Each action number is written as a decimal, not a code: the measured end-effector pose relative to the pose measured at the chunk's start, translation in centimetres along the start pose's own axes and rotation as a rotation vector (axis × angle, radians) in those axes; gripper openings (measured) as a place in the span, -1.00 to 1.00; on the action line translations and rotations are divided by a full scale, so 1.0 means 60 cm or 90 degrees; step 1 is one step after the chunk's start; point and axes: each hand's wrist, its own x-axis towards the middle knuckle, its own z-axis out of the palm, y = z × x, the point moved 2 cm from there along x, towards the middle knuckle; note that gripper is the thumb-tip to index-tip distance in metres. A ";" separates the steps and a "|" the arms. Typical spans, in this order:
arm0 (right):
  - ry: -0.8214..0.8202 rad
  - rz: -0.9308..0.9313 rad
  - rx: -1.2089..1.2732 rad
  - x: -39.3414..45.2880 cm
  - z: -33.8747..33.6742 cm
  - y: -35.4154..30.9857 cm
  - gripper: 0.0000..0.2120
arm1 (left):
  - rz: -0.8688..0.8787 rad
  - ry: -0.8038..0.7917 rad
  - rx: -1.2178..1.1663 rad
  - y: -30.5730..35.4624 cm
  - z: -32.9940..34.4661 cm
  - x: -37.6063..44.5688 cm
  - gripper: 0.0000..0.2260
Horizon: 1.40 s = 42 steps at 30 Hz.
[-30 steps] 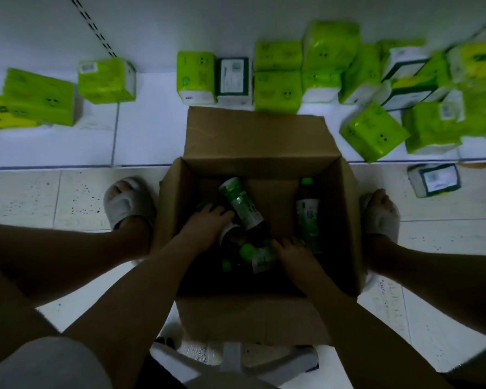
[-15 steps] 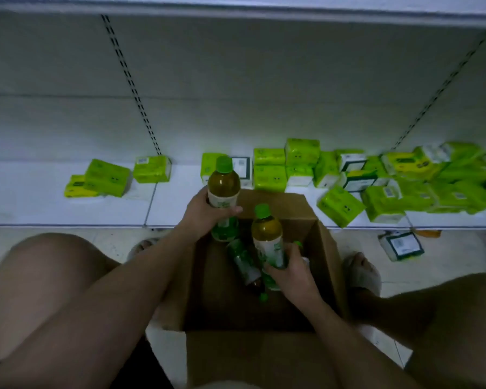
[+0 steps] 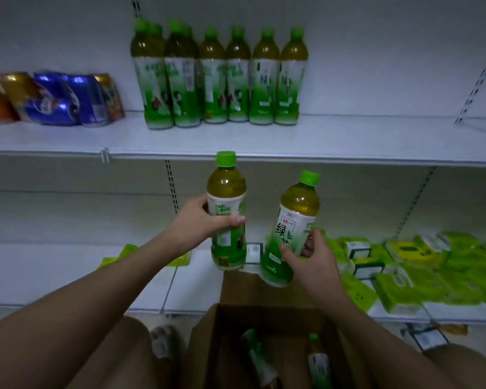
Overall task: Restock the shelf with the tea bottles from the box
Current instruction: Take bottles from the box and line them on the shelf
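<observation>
- Head view: left hand wrapped around an upright tea bottle, fingers curled on the label.
- Right hand gripping a tilted second bottle, both held above the box.
- More bottles lying in the box; a row of bottles standing on the upper shelf.

Eight tea bottles stand on the upper shelf, two are held, and two lie in the box.

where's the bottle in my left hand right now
In the head view it's centre frame: the left hand holds the tea bottle upright, just below the upper shelf edge, left of the right hand's bottle.
</observation>
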 end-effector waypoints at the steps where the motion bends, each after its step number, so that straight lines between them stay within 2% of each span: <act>1: 0.005 -0.023 0.008 0.010 -0.003 -0.026 -0.67 | 0.022 0.013 0.001 0.022 -0.012 0.000 -0.67; 4: 0.024 -0.095 0.039 0.035 -0.009 -0.105 -0.67 | 0.094 0.070 -0.001 0.084 -0.048 0.006 -0.80; 9: 0.039 -0.193 0.034 0.079 -0.014 -0.218 -0.70 | 0.182 0.148 0.014 0.180 -0.109 0.026 -0.73; 15: 0.050 -0.231 -0.073 0.124 -0.012 -0.299 -0.58 | 0.183 0.206 -0.037 0.236 -0.158 0.059 -0.60; 20: 0.042 -0.204 -0.070 0.165 0.000 -0.320 -0.48 | 0.132 0.246 -0.034 0.226 -0.169 0.093 -0.57; 23: 0.041 -0.177 -0.088 0.188 0.007 -0.322 -0.42 | 0.103 0.274 -0.023 0.212 -0.168 0.107 -0.39; 27: 0.041 -0.149 -0.110 0.212 0.014 -0.319 -0.41 | 0.084 0.274 -0.026 0.207 -0.165 0.132 -0.51; 34: 0.013 -0.135 -0.118 0.232 0.021 -0.326 -0.46 | 0.064 0.264 0.000 0.201 -0.153 0.166 -0.53; 42: -0.034 -0.133 -0.130 0.218 0.014 -0.329 -0.38 | 0.072 0.238 0.059 0.200 -0.147 0.156 -0.43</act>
